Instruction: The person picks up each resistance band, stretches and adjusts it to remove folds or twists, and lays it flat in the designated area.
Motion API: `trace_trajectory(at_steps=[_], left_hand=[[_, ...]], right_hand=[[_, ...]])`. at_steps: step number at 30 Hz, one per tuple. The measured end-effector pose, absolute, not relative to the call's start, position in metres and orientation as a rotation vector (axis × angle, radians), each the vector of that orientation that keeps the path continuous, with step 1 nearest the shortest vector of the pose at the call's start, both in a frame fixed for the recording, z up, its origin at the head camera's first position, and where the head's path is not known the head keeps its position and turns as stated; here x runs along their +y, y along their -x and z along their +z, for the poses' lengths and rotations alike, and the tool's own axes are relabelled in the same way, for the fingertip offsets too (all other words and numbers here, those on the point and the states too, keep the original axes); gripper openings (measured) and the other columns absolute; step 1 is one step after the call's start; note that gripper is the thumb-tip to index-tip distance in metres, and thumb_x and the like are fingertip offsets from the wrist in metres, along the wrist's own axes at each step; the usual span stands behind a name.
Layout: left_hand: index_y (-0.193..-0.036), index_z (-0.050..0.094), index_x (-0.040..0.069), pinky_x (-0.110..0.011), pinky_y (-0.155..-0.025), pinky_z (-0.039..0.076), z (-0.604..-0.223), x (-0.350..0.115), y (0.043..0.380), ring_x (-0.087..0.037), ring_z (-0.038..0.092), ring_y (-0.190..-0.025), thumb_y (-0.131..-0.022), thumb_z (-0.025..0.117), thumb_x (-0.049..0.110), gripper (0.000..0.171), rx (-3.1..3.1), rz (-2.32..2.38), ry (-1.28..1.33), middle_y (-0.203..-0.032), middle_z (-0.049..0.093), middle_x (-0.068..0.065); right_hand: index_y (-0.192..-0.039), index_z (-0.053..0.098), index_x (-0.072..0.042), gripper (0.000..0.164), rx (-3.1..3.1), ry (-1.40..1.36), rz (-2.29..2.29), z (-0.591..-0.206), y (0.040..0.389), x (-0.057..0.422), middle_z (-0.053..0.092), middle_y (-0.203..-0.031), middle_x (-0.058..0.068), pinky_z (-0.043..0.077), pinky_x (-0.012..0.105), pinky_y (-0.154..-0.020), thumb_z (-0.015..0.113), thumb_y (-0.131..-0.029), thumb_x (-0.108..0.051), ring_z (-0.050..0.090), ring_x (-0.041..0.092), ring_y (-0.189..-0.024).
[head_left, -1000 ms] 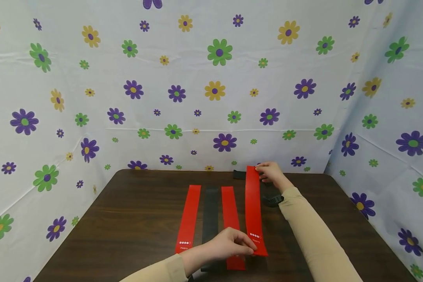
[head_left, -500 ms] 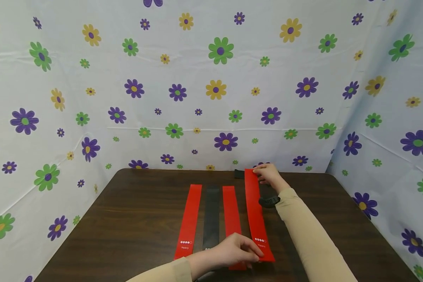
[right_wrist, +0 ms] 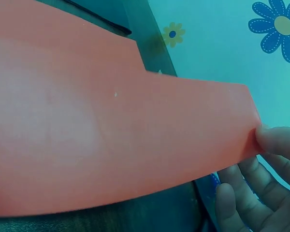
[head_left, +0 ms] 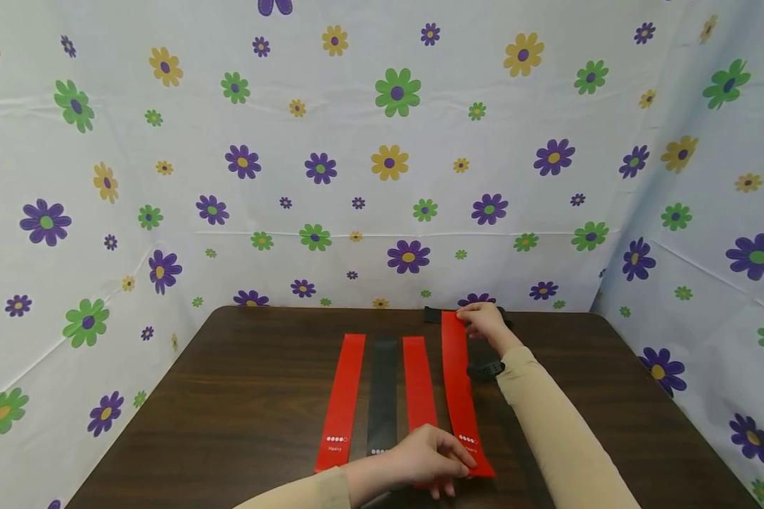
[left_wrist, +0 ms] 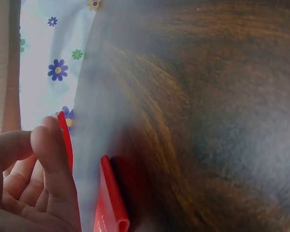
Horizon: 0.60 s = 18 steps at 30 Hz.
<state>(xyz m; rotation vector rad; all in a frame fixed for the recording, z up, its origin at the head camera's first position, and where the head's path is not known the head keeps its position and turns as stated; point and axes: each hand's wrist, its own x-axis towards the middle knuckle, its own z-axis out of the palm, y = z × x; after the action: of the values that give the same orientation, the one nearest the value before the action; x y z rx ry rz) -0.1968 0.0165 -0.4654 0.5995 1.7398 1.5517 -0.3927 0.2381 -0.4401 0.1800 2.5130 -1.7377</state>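
Right hand [head_left: 482, 322] is pinching the far end of the red band [head_left: 458, 382] between thumb and fingers, some fingers bending loosely apart below, while the left hand [head_left: 423, 456] is pinching the near end, its other fingers curling in. The band is spanning the space between them, right of the middle strip [head_left: 420, 385], the black strip [head_left: 383, 396] and the outer strip [head_left: 344, 396], and seems to be hovering over the table [head_left: 261, 382]. Gripping opposite ends is probably drawing it out lengthwise without crumpling; the strips' near-even spacing is suggesting a deliberate side-by-side layout. It is looking smooth, thin and bright, bowing slightly, with white dots [head_left: 467, 439] and lettering showing near the left hand and a bottom corner flaring outward. Beside it, the middle strip is lying flat, also red, the left hand covering part of its near end. Beyond, a dark strip [head_left: 433, 315] is lying along the table's far edge, partly hidden, and flowered cloth [head_left: 331, 134] is hanging behind.
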Motion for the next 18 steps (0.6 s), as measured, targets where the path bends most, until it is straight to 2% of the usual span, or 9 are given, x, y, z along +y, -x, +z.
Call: trace_trajectory(at_steps=[6,13,18], left_hand=[[-0.100,0.075,0.007,-0.018,-0.040,0.044,-0.4660,0.0171,0.1956,-0.006,0.057,-0.050,-0.091,0.064,0.005,0.014,1.725,1.530,-0.578,-0.086,0.073,-0.006],[-0.102,0.075,0.006,-0.017,-0.041,0.044,-0.4691,0.0203,0.1955,-0.006,0.057,-0.051,-0.092,0.063,0.006,0.016,1.691,1.520,-0.561,-0.088,0.073,-0.006],[-0.103,0.075,0.006,-0.017,-0.041,0.044,-0.4695,0.0220,0.1945,-0.006,0.057,-0.052,-0.092,0.063,0.006,0.016,1.677,1.524,-0.559,-0.089,0.073,-0.006]], right_hand=[[-0.116,0.064,0.006,0.030,2.524,-0.173,-1.732,-0.4462,0.3928,0.2413,0.065,-0.101,0.015,0.056,0.038,-0.069,0.061,-0.095,-0.015,0.062,0.017,-0.068],[-0.117,0.063,0.008,0.031,2.542,-0.178,-1.711,-0.4488,0.3899,0.2429,0.065,-0.098,0.015,0.056,0.043,-0.072,0.061,-0.094,-0.013,0.060,0.016,-0.065],[-0.116,0.064,0.008,0.030,2.545,-0.201,-1.707,-0.4502,0.3887,0.2421,0.066,-0.098,0.016,0.057,0.039,-0.069,0.062,-0.094,-0.014,0.061,0.017,-0.066]])
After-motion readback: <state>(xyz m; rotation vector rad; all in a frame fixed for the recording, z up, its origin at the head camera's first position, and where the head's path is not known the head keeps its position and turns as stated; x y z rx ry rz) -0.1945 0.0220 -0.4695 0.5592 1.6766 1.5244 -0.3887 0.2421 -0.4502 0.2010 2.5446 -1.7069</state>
